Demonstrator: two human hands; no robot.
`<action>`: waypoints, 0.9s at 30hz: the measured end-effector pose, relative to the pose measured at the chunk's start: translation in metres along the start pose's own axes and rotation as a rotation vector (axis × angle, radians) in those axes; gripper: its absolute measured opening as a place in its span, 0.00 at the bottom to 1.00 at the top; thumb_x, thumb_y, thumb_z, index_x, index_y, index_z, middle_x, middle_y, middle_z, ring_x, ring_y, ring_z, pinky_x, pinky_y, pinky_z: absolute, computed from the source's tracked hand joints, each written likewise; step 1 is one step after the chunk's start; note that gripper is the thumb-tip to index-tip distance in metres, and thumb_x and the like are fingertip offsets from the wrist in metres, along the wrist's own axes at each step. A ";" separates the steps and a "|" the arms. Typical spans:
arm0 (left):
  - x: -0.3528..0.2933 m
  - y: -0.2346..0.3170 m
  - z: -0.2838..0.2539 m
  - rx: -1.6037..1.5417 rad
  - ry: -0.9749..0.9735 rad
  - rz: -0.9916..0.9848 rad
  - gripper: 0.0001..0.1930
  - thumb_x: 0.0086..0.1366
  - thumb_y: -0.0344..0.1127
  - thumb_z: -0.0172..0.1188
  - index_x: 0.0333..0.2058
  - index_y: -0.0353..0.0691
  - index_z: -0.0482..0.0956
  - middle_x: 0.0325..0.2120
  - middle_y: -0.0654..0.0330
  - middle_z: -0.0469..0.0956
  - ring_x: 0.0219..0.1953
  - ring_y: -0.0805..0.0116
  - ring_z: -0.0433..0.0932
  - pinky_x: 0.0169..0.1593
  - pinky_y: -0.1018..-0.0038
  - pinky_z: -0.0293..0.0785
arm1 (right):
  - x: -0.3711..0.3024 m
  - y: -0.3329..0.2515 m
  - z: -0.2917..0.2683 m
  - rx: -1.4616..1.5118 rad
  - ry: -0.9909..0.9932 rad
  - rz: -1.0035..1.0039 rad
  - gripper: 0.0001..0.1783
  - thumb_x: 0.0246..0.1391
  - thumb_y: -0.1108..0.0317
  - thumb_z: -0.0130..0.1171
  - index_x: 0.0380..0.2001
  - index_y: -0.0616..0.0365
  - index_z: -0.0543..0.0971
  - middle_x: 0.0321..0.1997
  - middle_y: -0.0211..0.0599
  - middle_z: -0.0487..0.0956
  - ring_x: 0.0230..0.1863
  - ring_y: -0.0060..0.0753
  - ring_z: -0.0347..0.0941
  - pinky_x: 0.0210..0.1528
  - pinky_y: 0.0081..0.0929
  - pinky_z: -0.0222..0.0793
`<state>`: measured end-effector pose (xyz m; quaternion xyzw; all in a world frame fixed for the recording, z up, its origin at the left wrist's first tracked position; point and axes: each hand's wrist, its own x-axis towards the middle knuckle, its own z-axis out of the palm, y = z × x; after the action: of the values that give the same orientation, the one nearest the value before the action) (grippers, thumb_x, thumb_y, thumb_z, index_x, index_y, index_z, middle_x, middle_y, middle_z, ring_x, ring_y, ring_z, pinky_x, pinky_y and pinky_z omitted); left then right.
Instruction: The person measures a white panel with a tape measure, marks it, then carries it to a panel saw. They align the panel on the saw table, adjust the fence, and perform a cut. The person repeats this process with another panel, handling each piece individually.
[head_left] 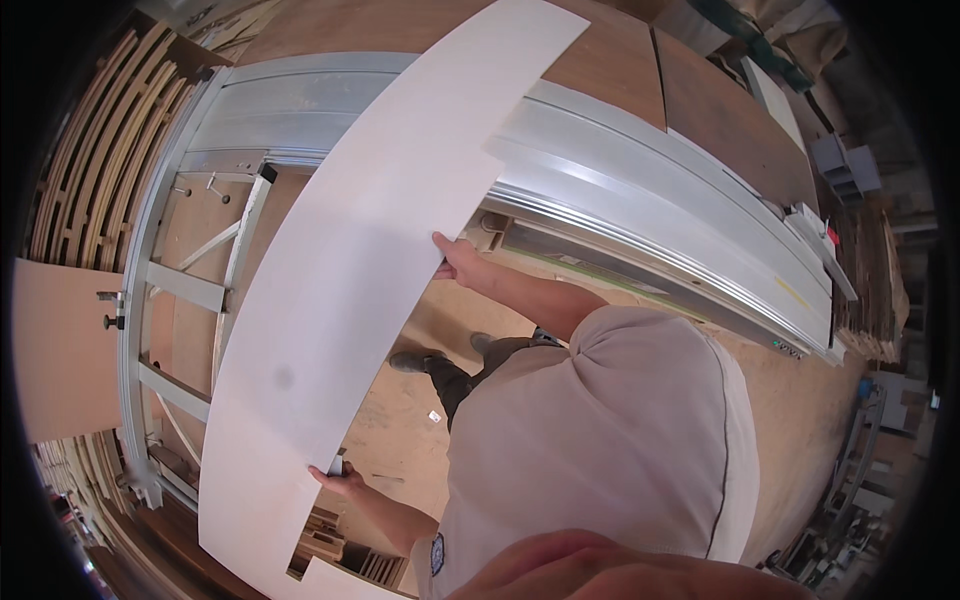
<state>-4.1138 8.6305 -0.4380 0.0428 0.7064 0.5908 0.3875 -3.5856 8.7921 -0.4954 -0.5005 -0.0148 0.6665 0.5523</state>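
Observation:
A long white panel (320, 280) spans the view from the top down to the lower left, notched along its near edge. My right hand (455, 260) grips that near edge about midway, thumb on the top face and fingers mostly hidden beneath. Further down the same edge, my left hand (338, 479) holds the panel in a similar way, its thumb on top. Behind and under the panel lies a silver metal sliding table (600, 160) of a large machine, with a metal support frame (190, 287) at its left.
Stacked wooden strips (100, 150) stand at the far left, above a brown board (65, 350). Brown sheets (730, 110) lie beyond the metal table. My shoes (408, 362) are on the dusty floor (400, 425). Offcuts (322, 535) lie near the panel's lower end.

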 end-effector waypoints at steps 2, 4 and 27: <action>0.002 0.001 -0.011 -0.011 -0.224 -0.152 0.31 0.58 0.66 0.59 0.50 0.50 0.77 0.39 0.61 0.82 0.27 0.65 0.79 0.22 0.74 0.72 | -0.005 0.003 0.001 -0.006 0.043 0.037 0.28 0.66 0.52 0.52 0.51 0.71 0.72 0.45 0.51 0.81 0.38 0.48 0.83 0.38 0.43 0.85; 0.003 -0.003 -0.014 0.012 -0.126 -0.074 0.30 0.56 0.68 0.59 0.48 0.53 0.76 0.33 0.63 0.79 0.19 0.70 0.70 0.18 0.80 0.60 | -0.010 0.000 0.000 0.003 0.071 0.017 0.28 0.66 0.52 0.52 0.50 0.72 0.72 0.43 0.52 0.81 0.36 0.48 0.84 0.35 0.43 0.86; -0.015 0.045 -0.053 -0.035 -0.274 -0.019 0.30 0.67 0.68 0.43 0.49 0.48 0.73 0.24 0.63 0.76 0.11 0.75 0.61 0.13 0.80 0.47 | -0.112 -0.012 0.063 0.528 0.218 -0.089 0.22 0.68 0.63 0.53 0.56 0.69 0.69 0.57 0.46 0.75 0.55 0.48 0.75 0.56 0.47 0.76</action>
<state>-4.1529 8.5932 -0.3914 0.1096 0.6369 0.5878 0.4866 -3.6324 8.7463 -0.3847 -0.4070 0.1967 0.5648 0.6904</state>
